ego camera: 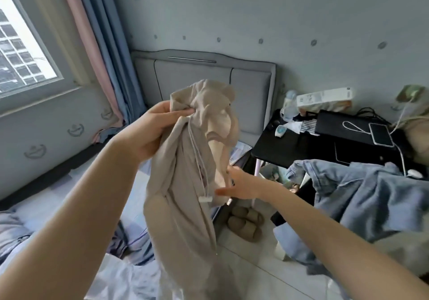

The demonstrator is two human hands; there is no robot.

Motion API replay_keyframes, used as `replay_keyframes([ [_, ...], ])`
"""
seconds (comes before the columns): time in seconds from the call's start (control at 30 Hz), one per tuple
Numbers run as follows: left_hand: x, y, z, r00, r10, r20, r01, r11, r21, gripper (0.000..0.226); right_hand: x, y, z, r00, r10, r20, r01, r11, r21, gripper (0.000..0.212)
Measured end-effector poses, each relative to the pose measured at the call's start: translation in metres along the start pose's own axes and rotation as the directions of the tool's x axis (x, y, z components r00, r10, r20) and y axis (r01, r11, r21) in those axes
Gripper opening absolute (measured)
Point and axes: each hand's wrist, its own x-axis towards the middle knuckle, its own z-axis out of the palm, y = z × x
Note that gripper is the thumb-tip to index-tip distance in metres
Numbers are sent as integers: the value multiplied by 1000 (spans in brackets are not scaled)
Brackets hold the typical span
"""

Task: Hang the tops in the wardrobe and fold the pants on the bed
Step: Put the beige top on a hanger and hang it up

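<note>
Fingers (185, 111) of left hand (153, 130) pinch unlabelled beige pants (181, 197).

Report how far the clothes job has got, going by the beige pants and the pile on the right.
Done: nothing shows as finished; no folded pants or hung tops are in view. In hand: the left hand grips the beige drawstring pants bunched at the waistband, hanging unfolded above the bed, while the right hand reaches to them with open fingers. Left: folding these, plus the blue garments heaped on the right.

Patterned grey wall (301, 16), padded headboard (209, 76), daylit window (21, 44), black table (325, 141).
</note>
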Motion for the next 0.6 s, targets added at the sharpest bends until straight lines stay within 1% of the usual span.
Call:
replay_keyframes([
  [0.03,4,2,2,1000,2,10,-1,1000,-7,37,-2,9,1,999,39,-31,-38,999,15,39],
  [0.07,10,3,5,1000,-3,8,3,1000,-7,36,-7,18,-2,994,86,-70,-79,992,97,22],
  [0.1,14,3,5,1000,-18,-11,18,1000,1,34,-11,28,-7,986,130,-103,-106,972,211,20],
  [0.13,17,3,2,998,-40,-39,41,999,21,29,-15,38,-13,973,176,-147,-120,938,326,24],
  [0.17,21,2,1,995,-63,-77,67,996,55,21,-20,50,-22,951,245,-190,-136,880,455,25],
  [0.2,24,-1,-3,988,-87,-126,99,991,95,12,-26,59,-32,918,331,-218,-150,799,583,25],
  [0.23,28,-4,-5,975,-115,-188,141,981,136,7,-34,68,-44,884,404,-235,-146,716,682,26],
  [0.27,29,-9,-8,957,-141,-252,188,967,172,6,-41,75,-55,861,437,-259,-117,667,736,27],
  [0.3,31,-14,-11,937,-158,-312,225,955,193,8,-48,81,-67,853,429,-297,-84,675,733,29],
  [0.37,36,-27,-18,899,-175,-402,271,942,196,21,-64,88,-94,846,372,-382,-26,744,668,27],
  [0.43,40,-38,-25,861,-194,-470,294,944,149,26,-82,83,-122,841,296,-453,58,783,619,12],
  [0.47,45,-44,-26,852,-201,-483,297,946,130,27,-91,81,-138,825,271,-496,107,787,608,3],
  [0.53,56,-54,-24,863,-209,-460,299,945,131,23,-110,73,-165,797,225,-560,198,779,595,8],
  [0.57,61,-57,-19,876,-207,-435,302,940,161,15,-119,68,-175,775,218,-592,223,783,580,9],
  [0.6,67,-59,-12,891,-208,-403,306,931,198,13,-127,64,-184,749,217,-626,236,796,557,12],
])
